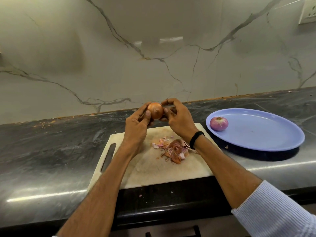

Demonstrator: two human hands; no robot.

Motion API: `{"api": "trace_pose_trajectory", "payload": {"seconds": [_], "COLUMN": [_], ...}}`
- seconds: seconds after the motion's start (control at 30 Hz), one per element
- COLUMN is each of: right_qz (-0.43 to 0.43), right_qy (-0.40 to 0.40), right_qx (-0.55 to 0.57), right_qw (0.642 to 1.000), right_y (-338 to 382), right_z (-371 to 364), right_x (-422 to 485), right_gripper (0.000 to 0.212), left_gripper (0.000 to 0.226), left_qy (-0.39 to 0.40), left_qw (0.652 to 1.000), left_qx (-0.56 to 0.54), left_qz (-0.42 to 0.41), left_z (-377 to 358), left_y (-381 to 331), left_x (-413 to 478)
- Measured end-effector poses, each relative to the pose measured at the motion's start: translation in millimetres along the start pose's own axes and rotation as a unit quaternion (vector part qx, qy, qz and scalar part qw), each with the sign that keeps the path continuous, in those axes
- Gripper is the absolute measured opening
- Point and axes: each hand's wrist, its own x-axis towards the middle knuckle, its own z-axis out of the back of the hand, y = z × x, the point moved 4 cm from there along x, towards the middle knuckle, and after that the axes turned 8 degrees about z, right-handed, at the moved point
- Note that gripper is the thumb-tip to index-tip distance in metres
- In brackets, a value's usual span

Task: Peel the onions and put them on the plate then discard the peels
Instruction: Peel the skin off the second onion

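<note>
An onion in brown skin [155,112] is held up above the far edge of a white cutting board [136,170]. My left hand [136,124] grips it from the left, fingers and thumb curled round it. My right hand [177,118] pinches at its right side with thumb and fingertips. A pile of onion peels [172,149] lies on the board below my right wrist. A peeled purple onion [219,123] sits on the left part of a blue plate [266,134] to the right of the board.
The board and plate stand on a dark stone counter [51,147] against a marble wall. The board overhangs the counter's front edge. A small peel scrap [226,147] lies by the plate. A wall socket [307,12] is at the top right.
</note>
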Motion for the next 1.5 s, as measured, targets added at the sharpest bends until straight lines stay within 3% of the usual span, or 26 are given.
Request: {"api": "trace_pose_trajectory", "payload": {"seconds": [0.13, 0.23, 0.43, 0.77, 1.4, 1.5], "right_qz": [0.017, 0.034, 0.034, 0.022, 0.112, 0.114], "right_qy": [0.044, 0.065, 0.056, 0.030, 0.005, -0.010], "right_qx": [0.042, 0.030, 0.016, 0.053, -0.144, -0.150], "right_qw": [0.998, 0.997, 0.998, 0.998, 0.983, 0.982], "right_y": [9, 11, 13, 13, 13, 14], "right_z": [-4, -7, -6, -4, -11, -10], "right_x": [-3, -4, -3, -4, -8, -9], "right_gripper": [0.026, 0.024, 0.017, 0.011, 0.009, 0.011], "left_gripper": [0.025, 0.032, 0.039, 0.030, 0.030, 0.027], "left_qy": [-0.018, -0.009, 0.044, 0.055, 0.027, 0.017], "left_qw": [1.000, 1.000, 0.992, 0.996, 0.997, 0.992], "left_qx": [0.012, 0.005, -0.091, -0.055, -0.058, -0.104], "left_qz": [0.009, 0.021, 0.081, 0.052, 0.052, 0.070], "left_z": [3, 2, -6, -3, -6, -6], "left_y": [1, 3, 2, -3, -1, -1], "left_x": [1, 1, -4, -5, -2, -1]}}
